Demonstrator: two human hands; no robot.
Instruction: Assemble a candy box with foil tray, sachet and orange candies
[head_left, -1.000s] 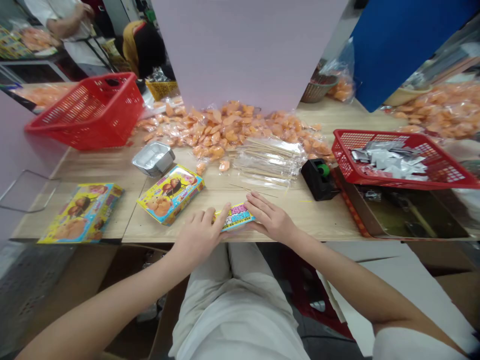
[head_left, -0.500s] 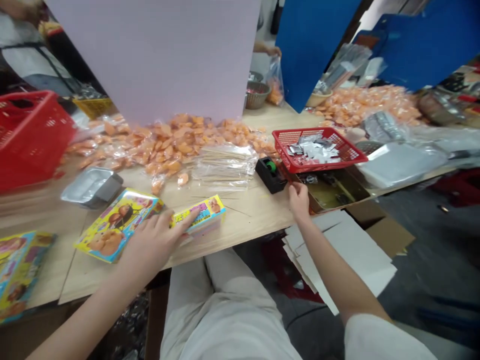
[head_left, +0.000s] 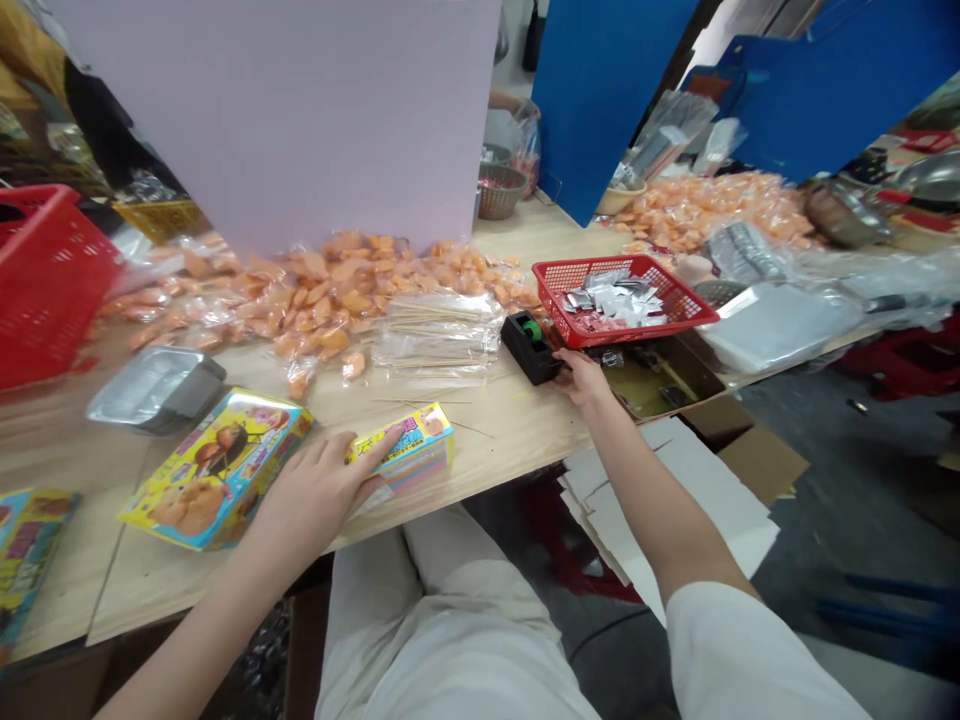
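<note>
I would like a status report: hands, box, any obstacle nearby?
Left hand on box. Box on table. Right hand at tape dispenser. Red basket close beside it, possibly crowding.

One camera, worn on the person's head, looks forward and steeply down, close above the lap [head_left: 375, 595], with the left hand [head_left: 319, 487] and right hand [head_left: 584, 381] in near range. The table [head_left: 517, 430] crosses mid-view, its front edge climbing rightward; beyond, the view reaches a pale partition [head_left: 300, 110] and, farther right, blue panels [head_left: 604, 95].

Wooden table [head_left: 517, 430] bears 3 boxes [head_left: 424, 452], silver trays [head_left: 154, 388], skewers [head_left: 439, 345], tape dispenser [head_left: 528, 352].
</note>
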